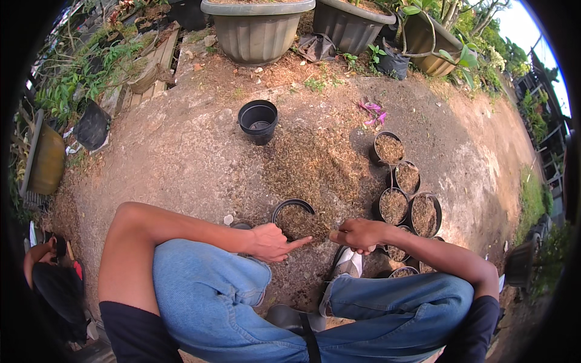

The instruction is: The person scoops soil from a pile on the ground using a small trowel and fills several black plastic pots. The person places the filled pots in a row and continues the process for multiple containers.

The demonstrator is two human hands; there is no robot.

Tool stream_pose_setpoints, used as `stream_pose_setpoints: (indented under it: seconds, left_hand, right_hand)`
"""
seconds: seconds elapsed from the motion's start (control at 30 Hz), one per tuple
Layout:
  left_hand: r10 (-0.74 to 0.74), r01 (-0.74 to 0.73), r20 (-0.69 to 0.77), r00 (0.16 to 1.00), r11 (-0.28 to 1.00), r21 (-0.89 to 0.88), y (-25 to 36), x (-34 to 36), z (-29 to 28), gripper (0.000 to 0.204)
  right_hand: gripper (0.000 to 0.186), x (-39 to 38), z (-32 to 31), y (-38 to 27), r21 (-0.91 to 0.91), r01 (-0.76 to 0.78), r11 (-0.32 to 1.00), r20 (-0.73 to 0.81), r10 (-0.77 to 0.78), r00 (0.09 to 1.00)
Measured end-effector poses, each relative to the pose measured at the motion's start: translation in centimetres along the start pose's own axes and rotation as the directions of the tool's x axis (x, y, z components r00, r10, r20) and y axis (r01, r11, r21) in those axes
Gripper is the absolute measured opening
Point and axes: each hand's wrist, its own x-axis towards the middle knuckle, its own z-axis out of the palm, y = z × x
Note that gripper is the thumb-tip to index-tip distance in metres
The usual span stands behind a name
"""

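A black plastic pot (293,219) filled with brown, chaff-like potting mix stands between my feet. At its near rim is my left hand (272,243), its index finger stretched out toward the mix and the other fingers loosely curled, with nothing seen in it. Just right of the pot, my right hand (358,235) hangs above my shoe with its fingers closed together; what they hold, if anything, I cannot make out. A loose heap of the same mix (318,166) spreads over the ground beyond the filled pot. An empty black pot (258,121) stands upright at the heap's far left.
Several filled black pots (425,216) stand close together beside my right forearm. Pink petals (373,113) lie farther off. Large planters (257,30) line the back. Planks (152,66) and plants are at the far left. Another person (55,284) sits at the left edge.
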Motion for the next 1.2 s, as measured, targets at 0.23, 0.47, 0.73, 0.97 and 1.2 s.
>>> stream_pose_setpoints:
  seconds: [0.23,0.47,0.73,0.97,1.2]
  left_hand:
    - [0.005,-0.005,0.001,1.000,1.000,0.015,0.0,0.1,-1.3,0.086]
    - [0.009,-0.009,0.028,1.000,1.000,0.011,0.1,0.5,-1.2,0.087]
    - [0.039,-0.039,-0.010,0.999,0.999,-0.017,0.1,0.4,-1.5,0.086]
    - [0.052,-0.058,-0.083,0.995,0.996,-0.068,0.1,0.1,-1.0,0.083]
    - [0.037,-0.051,-0.128,0.991,0.993,-0.106,0.2,-0.6,-0.4,0.075]
  right_hand:
    - [0.061,-1.0,-0.7,0.3,0.030,-0.048,0.998,0.017,0.047,0.999]
    - [0.064,-0.7,-0.5,0.7,0.038,-0.011,0.999,0.002,0.011,1.000]
    - [0.061,-0.7,-0.9,0.5,0.061,-0.008,0.998,0.044,0.006,0.999]
    - [0.059,-0.4,-1.5,0.2,0.091,0.005,0.996,0.109,-0.015,0.994]
    - [0.048,0.3,-1.5,0.3,0.255,-0.017,0.967,0.116,-0.013,0.993]
